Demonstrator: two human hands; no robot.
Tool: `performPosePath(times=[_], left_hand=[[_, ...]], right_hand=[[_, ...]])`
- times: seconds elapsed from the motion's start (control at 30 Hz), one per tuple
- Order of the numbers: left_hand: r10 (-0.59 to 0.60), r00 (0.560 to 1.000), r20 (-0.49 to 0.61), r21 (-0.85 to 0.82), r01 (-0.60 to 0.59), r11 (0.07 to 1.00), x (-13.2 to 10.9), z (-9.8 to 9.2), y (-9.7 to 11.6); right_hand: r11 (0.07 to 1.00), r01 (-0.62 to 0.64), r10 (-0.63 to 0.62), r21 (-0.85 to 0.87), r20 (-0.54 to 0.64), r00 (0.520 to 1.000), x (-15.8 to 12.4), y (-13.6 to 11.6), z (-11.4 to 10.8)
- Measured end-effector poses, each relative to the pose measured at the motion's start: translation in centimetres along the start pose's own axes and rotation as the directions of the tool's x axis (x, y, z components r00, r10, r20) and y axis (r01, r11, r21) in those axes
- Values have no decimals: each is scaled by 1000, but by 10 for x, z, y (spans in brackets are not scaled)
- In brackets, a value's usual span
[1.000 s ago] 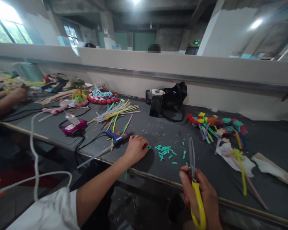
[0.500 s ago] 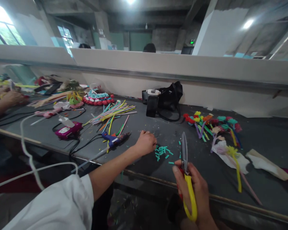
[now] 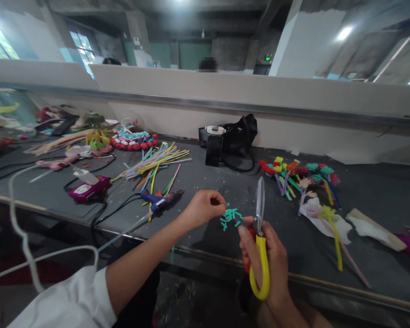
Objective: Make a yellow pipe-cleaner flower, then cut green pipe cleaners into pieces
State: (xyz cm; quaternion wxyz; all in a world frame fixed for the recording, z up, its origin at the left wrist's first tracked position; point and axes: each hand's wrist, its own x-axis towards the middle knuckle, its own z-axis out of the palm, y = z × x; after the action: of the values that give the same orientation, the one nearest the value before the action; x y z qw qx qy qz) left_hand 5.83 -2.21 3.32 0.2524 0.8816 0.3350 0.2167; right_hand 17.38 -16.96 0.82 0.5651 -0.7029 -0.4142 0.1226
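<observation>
Grips the scissors (image 3: 260,244) with yellow and red handles in the right hand (image 3: 275,259), with blades pointing up and away, just right of the pile of green pieces (image 3: 229,215) on the dark table (image 3: 379,182). Holds the left hand (image 3: 203,207) at the pile's left edge, with thumb and fingertips brought together; cannot tell of any piece pinched there. Has the blue glue gun (image 3: 157,201) left of the pile and the black bag (image 3: 241,136) beyond it.

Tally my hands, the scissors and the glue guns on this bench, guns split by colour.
Your hands: 2, left hand and right hand
Scissors: 1
Blue glue gun: 1
Pink glue gun: 1
Total: 5
</observation>
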Motion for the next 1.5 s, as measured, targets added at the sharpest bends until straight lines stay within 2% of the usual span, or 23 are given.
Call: performPosePath(times=[0.07,0.1,0.2,0.33,0.5,0.63,0.77,0.83,0.93,1.07,1.13,1.2,1.33,1.5], left_hand=[[-103,994,36,-356,109,928,-15,-1,10],[-139,989,46,-446,144,883,-23,0,13],[-163,984,79,-576,178,798,-40,9,20],[-185,974,128,-673,223,705,-51,20,23],[-174,967,185,-754,253,606,-53,20,18],[-124,971,206,-730,237,641,-54,21,10],[-151,968,201,-731,251,634,-54,21,9],[-197,963,182,-790,263,554,-53,17,10],[-305,945,121,-901,233,366,-49,8,10],[-411,911,38,-973,128,193,-45,-1,7],[-428,903,28,-984,101,149,-45,-2,6],[-435,900,40,-987,103,122,-46,-2,8],[-430,902,36,-991,87,99,-49,-3,11],[-417,908,31,-995,67,72,-50,-1,9]], right_hand=[[989,-129,125,76,55,991,3,-3,1],[981,-165,160,102,61,985,4,-5,1],[989,-126,126,84,6,992,6,-6,2],[996,10,-10,-85,1,1000,3,-5,8],[946,167,-193,-279,-65,979,-2,-6,14],[900,248,-293,-359,-74,953,-5,-7,16],[881,278,-334,-384,-88,938,-4,-9,19],[885,277,-323,-375,-64,944,-4,-8,20],[880,295,-304,-374,34,952,-8,0,19],[828,406,-395,-388,112,912,-19,20,19],[780,479,-451,-403,168,877,-23,27,18],[748,508,-458,-426,221,861,-26,30,18],[750,464,-391,-472,249,886,-26,27,17],[748,487,-420,-451,247,873,-26,25,17]])
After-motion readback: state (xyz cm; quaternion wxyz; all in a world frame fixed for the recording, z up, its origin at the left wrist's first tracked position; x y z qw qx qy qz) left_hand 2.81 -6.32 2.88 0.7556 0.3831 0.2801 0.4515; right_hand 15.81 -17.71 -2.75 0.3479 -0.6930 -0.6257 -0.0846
